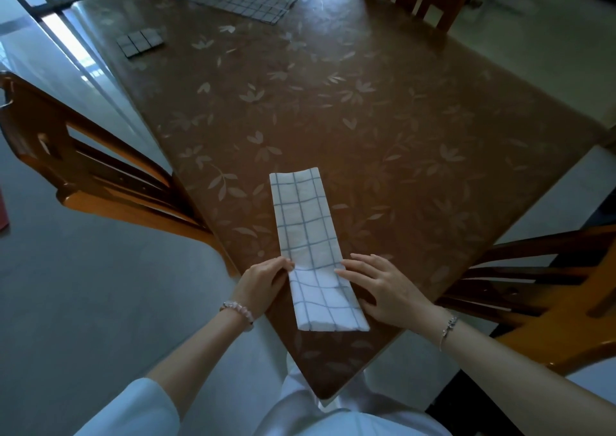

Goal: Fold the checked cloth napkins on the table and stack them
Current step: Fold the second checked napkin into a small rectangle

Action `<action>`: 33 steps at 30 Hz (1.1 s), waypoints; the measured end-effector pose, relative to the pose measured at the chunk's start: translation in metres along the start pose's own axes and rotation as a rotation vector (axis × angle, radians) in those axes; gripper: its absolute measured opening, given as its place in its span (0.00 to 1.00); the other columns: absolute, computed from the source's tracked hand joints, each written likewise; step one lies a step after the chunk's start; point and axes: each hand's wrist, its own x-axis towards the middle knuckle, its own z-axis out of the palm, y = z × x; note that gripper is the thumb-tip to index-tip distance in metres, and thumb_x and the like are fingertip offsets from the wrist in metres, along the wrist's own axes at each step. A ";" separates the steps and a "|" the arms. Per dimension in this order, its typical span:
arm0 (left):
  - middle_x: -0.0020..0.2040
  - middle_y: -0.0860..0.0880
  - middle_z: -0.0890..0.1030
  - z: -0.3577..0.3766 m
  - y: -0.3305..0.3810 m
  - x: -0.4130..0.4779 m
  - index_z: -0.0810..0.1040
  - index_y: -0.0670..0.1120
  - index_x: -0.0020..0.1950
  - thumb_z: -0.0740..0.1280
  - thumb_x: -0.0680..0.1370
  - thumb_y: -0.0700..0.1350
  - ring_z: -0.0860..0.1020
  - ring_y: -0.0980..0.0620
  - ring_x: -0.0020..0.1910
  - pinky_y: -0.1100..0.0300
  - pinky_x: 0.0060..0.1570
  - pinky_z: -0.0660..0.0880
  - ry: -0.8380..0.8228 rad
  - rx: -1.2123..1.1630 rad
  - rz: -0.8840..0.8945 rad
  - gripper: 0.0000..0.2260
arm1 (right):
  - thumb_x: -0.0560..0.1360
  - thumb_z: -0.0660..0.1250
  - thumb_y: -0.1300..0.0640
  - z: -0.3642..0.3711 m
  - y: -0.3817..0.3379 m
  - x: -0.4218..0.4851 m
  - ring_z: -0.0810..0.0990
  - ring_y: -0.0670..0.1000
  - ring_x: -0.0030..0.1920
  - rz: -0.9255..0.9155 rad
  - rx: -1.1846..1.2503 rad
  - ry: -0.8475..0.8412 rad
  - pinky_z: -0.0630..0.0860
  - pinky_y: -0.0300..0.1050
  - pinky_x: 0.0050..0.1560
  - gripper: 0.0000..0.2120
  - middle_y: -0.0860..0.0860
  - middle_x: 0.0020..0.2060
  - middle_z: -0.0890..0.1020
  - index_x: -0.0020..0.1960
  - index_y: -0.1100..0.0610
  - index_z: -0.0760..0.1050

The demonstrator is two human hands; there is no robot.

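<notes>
Left grip (263,280) pinches one edge of the folded napkin strip (308,235); right grip (376,289) rests flat, fingers straight, against it. Square the long edges before folding end to end.

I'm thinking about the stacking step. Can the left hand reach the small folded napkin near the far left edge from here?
Probably not without leaning or stepping. No object lies between the left hand and the small folded napkin, but it sits far up the table, well past the long strip.
</notes>
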 end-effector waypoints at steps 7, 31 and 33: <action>0.44 0.51 0.83 -0.001 0.005 -0.004 0.78 0.45 0.49 0.66 0.76 0.37 0.80 0.60 0.42 0.67 0.44 0.76 0.001 -0.093 -0.150 0.05 | 0.70 0.69 0.57 0.006 -0.019 0.007 0.72 0.46 0.64 0.198 0.448 0.285 0.72 0.53 0.61 0.08 0.43 0.53 0.80 0.49 0.52 0.81; 0.76 0.52 0.43 -0.019 -0.013 0.051 0.46 0.51 0.76 0.32 0.71 0.56 0.41 0.50 0.75 0.50 0.72 0.40 -0.540 0.600 -0.018 0.33 | 0.76 0.59 0.41 -0.037 -0.012 0.042 0.77 0.44 0.55 0.045 0.355 0.188 0.71 0.42 0.62 0.21 0.46 0.50 0.83 0.52 0.56 0.80; 0.76 0.52 0.43 -0.016 -0.018 0.050 0.46 0.51 0.76 0.35 0.73 0.57 0.39 0.50 0.74 0.50 0.71 0.38 -0.528 0.576 0.002 0.31 | 0.77 0.59 0.42 -0.038 -0.013 0.043 0.77 0.45 0.54 0.025 0.364 0.193 0.72 0.43 0.62 0.20 0.46 0.48 0.83 0.51 0.56 0.81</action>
